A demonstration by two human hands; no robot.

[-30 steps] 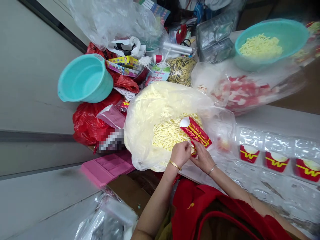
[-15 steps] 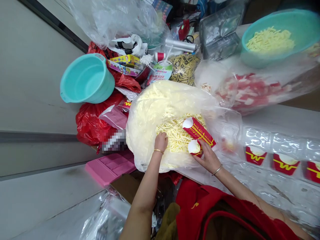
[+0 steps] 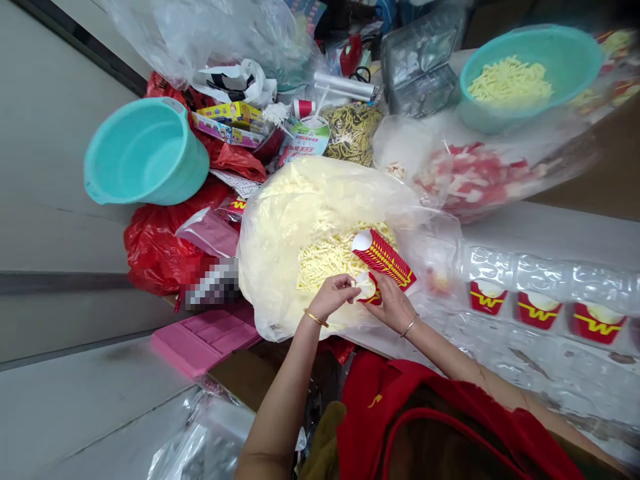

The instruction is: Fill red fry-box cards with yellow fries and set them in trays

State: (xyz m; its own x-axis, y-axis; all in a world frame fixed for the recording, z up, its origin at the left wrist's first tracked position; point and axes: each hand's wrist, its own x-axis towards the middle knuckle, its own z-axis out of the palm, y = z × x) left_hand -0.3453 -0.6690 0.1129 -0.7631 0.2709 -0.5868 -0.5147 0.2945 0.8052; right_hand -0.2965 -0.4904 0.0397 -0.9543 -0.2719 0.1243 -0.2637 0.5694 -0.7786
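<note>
A small red-and-yellow fry carton (image 3: 372, 291) with a white inside is held tilted in my right hand (image 3: 394, 305), above the front of a big clear plastic bag (image 3: 265, 227). Pale fry-shaped pieces (image 3: 320, 260) fill the bag. My left hand (image 3: 334, 297) is closed in a pinch at the carton's mouth, with pale bits at the fingertips, mostly hidden. Just behind my right hand, a nested stack of the same red cartons (image 3: 385, 257) lies on the pieces.
Clear plastic trays (image 3: 493, 267) with several filled cartons (image 3: 539, 309) lie at the right. A turquoise basin (image 3: 530, 90) with pale pieces stands at the back right, near a bag of red-and-white pieces (image 3: 475, 175). Another turquoise basin (image 3: 147, 153) and a pink tray (image 3: 200, 343) are at the left.
My left hand has moved right, from the loose pieces to the carton's mouth. My right hand still holds the carton. The whole view has shifted slightly.
</note>
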